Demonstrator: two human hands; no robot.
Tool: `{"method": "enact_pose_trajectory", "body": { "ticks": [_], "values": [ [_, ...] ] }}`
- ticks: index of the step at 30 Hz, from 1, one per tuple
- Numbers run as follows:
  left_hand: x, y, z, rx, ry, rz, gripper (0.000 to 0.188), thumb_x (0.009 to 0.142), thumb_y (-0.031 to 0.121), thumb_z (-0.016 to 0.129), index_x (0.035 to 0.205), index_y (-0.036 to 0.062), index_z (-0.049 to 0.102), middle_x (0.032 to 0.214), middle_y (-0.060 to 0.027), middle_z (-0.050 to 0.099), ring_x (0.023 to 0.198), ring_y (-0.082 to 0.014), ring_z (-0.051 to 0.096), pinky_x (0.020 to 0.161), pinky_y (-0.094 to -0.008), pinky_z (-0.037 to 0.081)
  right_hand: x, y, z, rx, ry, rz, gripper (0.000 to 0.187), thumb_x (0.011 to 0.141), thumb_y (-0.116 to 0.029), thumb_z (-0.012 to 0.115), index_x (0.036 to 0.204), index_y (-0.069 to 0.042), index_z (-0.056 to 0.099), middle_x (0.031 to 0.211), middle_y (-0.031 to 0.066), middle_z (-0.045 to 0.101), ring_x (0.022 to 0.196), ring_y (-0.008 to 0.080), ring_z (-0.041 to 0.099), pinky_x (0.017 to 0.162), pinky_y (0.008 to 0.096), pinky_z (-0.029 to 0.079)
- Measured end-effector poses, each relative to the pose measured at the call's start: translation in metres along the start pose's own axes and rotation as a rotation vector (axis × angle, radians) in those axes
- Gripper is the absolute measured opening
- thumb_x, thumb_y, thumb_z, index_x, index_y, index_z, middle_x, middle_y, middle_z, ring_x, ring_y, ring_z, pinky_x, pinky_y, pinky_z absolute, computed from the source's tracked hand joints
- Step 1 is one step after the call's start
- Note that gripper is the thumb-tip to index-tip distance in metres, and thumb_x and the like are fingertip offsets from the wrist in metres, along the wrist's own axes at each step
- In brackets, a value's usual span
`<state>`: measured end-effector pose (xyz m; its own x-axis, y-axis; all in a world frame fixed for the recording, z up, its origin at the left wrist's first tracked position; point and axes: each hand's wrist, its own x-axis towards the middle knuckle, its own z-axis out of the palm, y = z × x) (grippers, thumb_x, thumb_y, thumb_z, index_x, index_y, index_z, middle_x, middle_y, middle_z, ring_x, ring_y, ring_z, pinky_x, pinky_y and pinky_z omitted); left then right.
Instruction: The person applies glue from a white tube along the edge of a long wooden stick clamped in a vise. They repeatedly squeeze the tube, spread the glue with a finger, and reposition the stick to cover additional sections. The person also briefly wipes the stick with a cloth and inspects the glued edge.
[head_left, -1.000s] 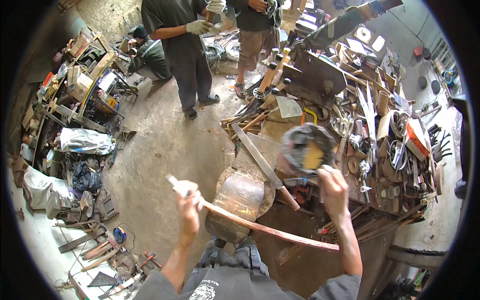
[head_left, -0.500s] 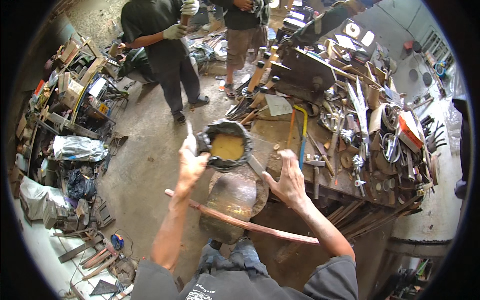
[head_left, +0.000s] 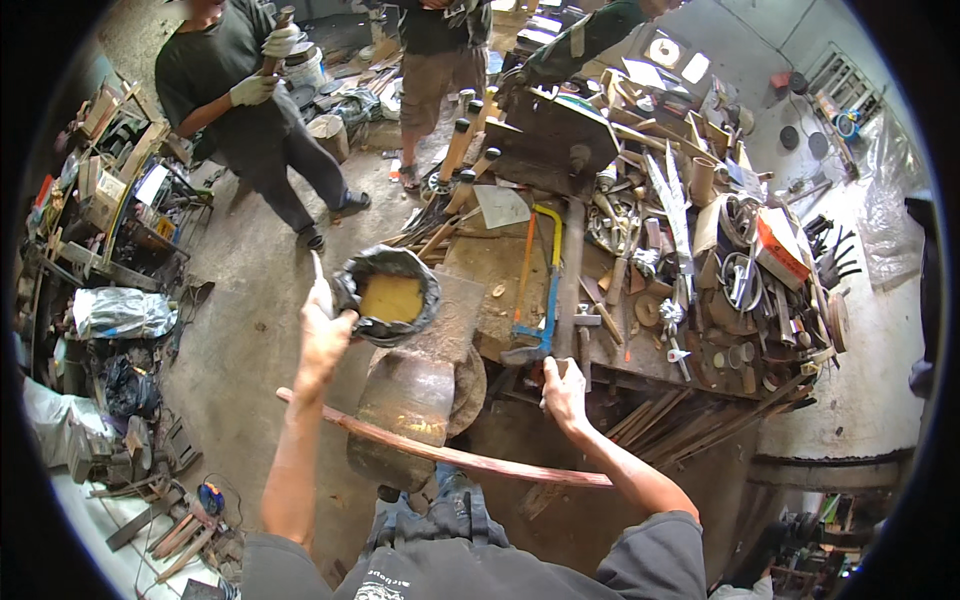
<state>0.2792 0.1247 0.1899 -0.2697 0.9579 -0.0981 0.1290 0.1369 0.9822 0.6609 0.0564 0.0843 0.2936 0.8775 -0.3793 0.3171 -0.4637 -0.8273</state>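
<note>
Here the left hand (head_left: 325, 335) is raised over the anvil (head_left: 420, 385), its fingers curled shut around the rim of a black plastic bag (head_left: 388, 295) whose mouth gapes open on a yellow-tan block or powder inside; which of the two it is cannot be told. A pale, thin strip sticks up just above the knuckles, apparently held in the same grasp. The bag hangs just beyond those fingers, over the anvil's flat top, and whether it touches the steel is unclear.

The right hand (head_left: 565, 395) sits at the near edge of the cluttered workbench (head_left: 500, 265), its fingers bent down onto the edge, close beside a hammer head (head_left: 522, 353); whether they actually clasp anything there cannot be made out. Just past those fingertips lies a blue-framed hacksaw (head_left: 540, 285) with a yellow top, and beside it a long grey metal bar (head_left: 570, 265) running away across the bench.

Below both wrists, nearer the body than either set of fingers, a long rusty-red metal strip (head_left: 450, 455) lies across in front of the anvil.

Well beyond the left fingers, a person in dark clothes and white gloves (head_left: 255, 90) stands on the concrete floor (head_left: 250, 330), and another stands next to them by the bench.
</note>
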Motion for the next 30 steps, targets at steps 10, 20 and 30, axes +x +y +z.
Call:
{"method": "enact_pose_trajectory", "body": {
  "ticks": [10,20,30],
  "values": [
    [0.012,-0.05,0.073,0.464,0.092,0.256,0.062,0.073,0.015,0.069,0.128,-0.0091,0.053,0.11,-0.0235,0.062,0.104,-0.0359,0.06,0.095,-0.0422,0.048,0.141,0.093,-0.038,-0.578,0.406,0.006,0.062,0.092,-0.052,0.053,0.104,0.007,0.067,0.103,0.0323,0.068,0.104,0.0478,0.065,0.09,0.0543,0.049],
    [-0.017,-0.029,0.054,0.162,0.207,0.062,0.03,0.089,0.021,0.068,0.101,-0.0043,0.058,0.097,-0.0164,0.06,0.085,-0.0242,0.062,0.076,-0.0389,0.052,0.185,0.122,-0.04,-1.06,0.294,0.026,0.067,0.096,-0.06,0.046,0.105,0.002,0.068,0.102,0.0264,0.071,0.099,0.0441,0.068,0.088,0.0538,0.052],
    [-0.167,0.081,-0.056,-0.692,0.165,0.16,0.019,0.096,0.016,0.063,0.091,0.0117,0.045,0.076,0.0019,0.037,0.065,-0.0093,0.037,0.056,-0.0246,0.035,0.14,-0.087,-0.019,-0.872,0.251,-0.754,0.027,0.096,-0.03,0.061,0.102,-0.003,0.061,0.079,0.0219,0.067,0.075,0.0362,0.068,0.069,0.0464,0.052]
  ]
}}
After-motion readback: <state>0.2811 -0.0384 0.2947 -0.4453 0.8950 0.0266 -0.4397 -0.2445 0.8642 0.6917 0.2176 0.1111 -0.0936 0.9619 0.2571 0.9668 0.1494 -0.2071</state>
